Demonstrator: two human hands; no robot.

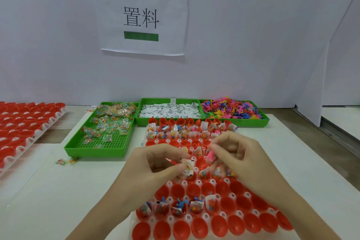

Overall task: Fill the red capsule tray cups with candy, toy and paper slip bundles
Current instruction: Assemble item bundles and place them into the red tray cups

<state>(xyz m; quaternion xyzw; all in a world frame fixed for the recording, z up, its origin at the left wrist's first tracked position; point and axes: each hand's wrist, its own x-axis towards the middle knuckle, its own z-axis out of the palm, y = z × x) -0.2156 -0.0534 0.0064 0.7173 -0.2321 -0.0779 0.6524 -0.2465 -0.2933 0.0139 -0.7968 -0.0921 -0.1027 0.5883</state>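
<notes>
My tray (196,182) of red cups lies at the desk's near edge. Above its middle, my left hand (155,161) pinches a bundle (188,165) in curled fingers; my right hand (235,152) pinches a pink toy (210,157). Farther back sit green bins: candy (109,122), slips (169,110), toys (231,108).

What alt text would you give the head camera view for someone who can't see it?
Two hands work above a red capsule tray: the left hand pinches a candy and paper slip bundle, the right hand a pink toy. Behind sit three green bins.
</notes>
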